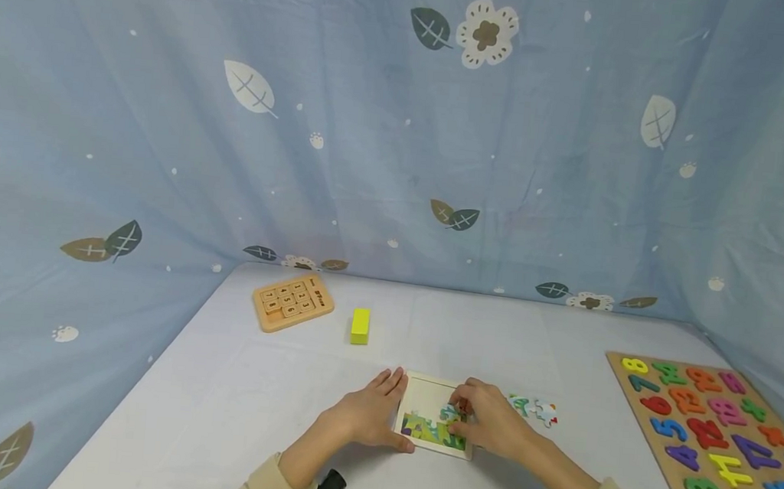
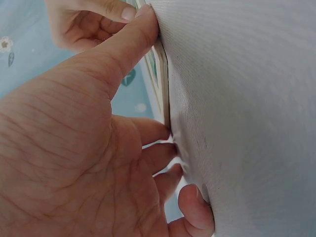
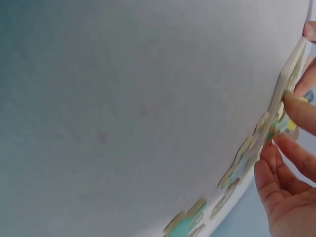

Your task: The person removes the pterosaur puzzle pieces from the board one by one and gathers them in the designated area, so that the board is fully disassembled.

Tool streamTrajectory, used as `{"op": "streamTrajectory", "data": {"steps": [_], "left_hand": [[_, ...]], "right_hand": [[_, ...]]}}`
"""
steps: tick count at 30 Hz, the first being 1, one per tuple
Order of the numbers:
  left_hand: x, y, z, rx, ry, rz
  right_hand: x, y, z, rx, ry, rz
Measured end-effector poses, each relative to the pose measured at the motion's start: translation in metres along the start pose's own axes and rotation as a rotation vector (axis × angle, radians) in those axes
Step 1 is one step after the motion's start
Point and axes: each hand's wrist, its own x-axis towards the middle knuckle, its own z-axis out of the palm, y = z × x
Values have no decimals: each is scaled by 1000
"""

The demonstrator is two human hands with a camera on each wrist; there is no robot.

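Observation:
A small wooden jigsaw tray [image 1: 427, 391] lies on the table, its lower part filled with green puzzle pieces [image 1: 424, 430]. My left hand [image 1: 366, 414] rests along the tray's left side, fingers stretched out and thumb at the near left corner. In the left wrist view, the left thumb [image 2: 129, 44] and index finger touch the tray's edge [image 2: 165, 94]. Over the tray's right part, my right hand [image 1: 492, 421] pinches a puzzle piece [image 3: 273, 129] between thumb and index finger, mostly hidden by the fingers. The piece is low, beside the pieces lying in the tray.
Loose puzzle pieces [image 1: 545, 412] lie right of the tray, partly behind the right hand. A yellow block [image 1: 360, 326] and a wooden number-slide board [image 1: 321, 300] stand farther back. At the right is a large board [image 1: 674, 470] with coloured numbers. A patterned blue curtain [image 1: 371, 158] hangs behind.

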Motion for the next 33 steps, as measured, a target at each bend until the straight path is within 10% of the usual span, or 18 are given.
{"op": "streamTrajectory", "data": {"steps": [33], "left_hand": [[-1, -1, 0, -16, 1, 10]], "right_hand": [[-21, 11, -24, -8, 19, -122]]}}
